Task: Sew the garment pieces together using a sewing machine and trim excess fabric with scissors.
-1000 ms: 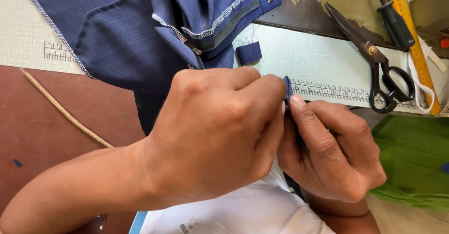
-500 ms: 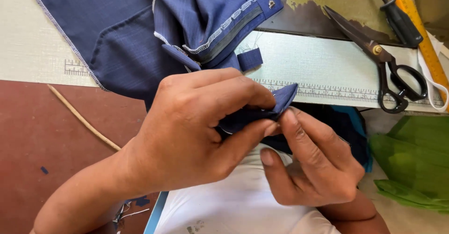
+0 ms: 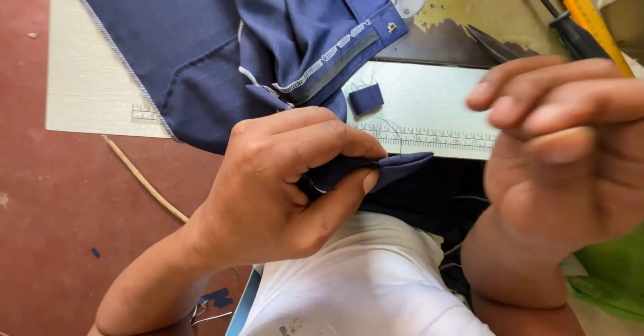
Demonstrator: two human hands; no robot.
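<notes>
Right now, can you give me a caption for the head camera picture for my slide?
Left hand pinches a folded navy fabric strip over blue trousers; the empty right hand lifts beside it.

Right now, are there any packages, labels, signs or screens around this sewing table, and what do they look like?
No packages, labels, signs or screens show.
Nearest to one: pale table plate under the blue trousers, with a printed ruler scale along its near edge.
Yellow measuring stick, top right, slanted, beside a black-handled screwdriver.
Left hand pinches a small folded blue fabric piece; right hand hovers empty.
</notes>
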